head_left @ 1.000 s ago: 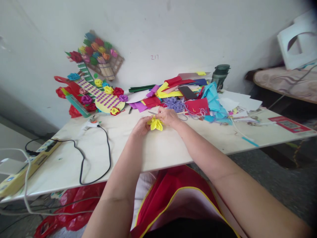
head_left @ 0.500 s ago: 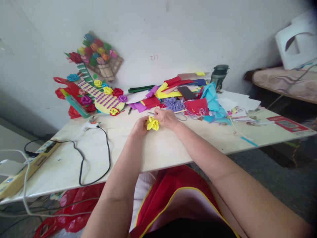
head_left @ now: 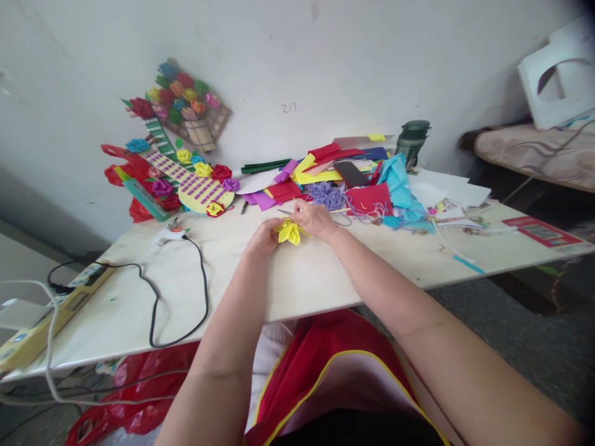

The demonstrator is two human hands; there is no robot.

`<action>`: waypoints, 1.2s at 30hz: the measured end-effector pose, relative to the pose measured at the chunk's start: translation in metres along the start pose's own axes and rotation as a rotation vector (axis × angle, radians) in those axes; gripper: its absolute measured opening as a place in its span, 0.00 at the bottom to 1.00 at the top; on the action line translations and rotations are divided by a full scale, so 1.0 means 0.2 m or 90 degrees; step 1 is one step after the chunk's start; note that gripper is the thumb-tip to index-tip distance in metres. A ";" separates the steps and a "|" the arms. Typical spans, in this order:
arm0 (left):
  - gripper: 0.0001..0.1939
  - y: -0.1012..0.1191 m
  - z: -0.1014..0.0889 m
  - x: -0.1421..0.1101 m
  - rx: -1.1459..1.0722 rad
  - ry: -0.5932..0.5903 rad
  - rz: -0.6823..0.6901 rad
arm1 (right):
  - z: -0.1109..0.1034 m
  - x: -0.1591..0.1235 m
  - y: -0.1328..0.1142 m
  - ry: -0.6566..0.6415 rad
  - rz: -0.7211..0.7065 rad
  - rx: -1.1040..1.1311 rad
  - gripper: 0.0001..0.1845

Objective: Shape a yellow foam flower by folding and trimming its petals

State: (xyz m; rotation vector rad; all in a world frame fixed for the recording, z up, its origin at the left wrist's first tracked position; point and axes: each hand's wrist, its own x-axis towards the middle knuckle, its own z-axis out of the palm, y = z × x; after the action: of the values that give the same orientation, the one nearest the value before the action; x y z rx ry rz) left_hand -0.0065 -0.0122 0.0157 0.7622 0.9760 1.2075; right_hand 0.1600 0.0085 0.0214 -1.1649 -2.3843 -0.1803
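A yellow crepe-paper flower (head_left: 290,232) with spread petals is held just above the table's middle. My left hand (head_left: 264,236) is closed on its left side, fingers partly hidden behind the petals. My right hand (head_left: 313,218) is closed at the flower's upper right, its fingertips touching or very near the paper. From that hand a slim, pointed grey blade (head_left: 284,212) sticks out to the left above the flower; the rest of the tool is covered by the fingers. A ball of purple yarn (head_left: 326,195) lies just behind my right hand.
A paper-flower-covered guitar shape (head_left: 204,192) and a green glue bottle (head_left: 145,198) stand at back left. A hot glue gun (head_left: 171,233) with black cord lies nearer, by a power strip (head_left: 32,334). Coloured paper, a phone (head_left: 350,174) and a dark green bottle (head_left: 411,144) line the back.
The yellow flower has turned slightly in my fingers and its petals look more spread. Both hands have shifted only a little; the blade is still in my right hand.
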 end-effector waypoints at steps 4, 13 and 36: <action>0.03 -0.01 -0.01 0.01 0.000 0.001 -0.005 | 0.01 0.00 0.00 0.001 0.003 0.007 0.19; 0.03 -0.02 -0.02 0.03 0.027 -0.022 0.016 | 0.01 0.00 0.01 -0.001 0.013 0.014 0.18; 0.06 -0.02 -0.05 0.04 0.049 0.024 0.121 | -0.02 -0.01 0.06 0.004 0.039 0.037 0.20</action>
State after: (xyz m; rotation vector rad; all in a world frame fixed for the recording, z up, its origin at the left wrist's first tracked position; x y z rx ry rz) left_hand -0.0133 -0.0047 0.0074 0.9114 1.0032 1.3582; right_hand 0.1722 0.0132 0.0236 -1.2071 -2.3287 -0.0940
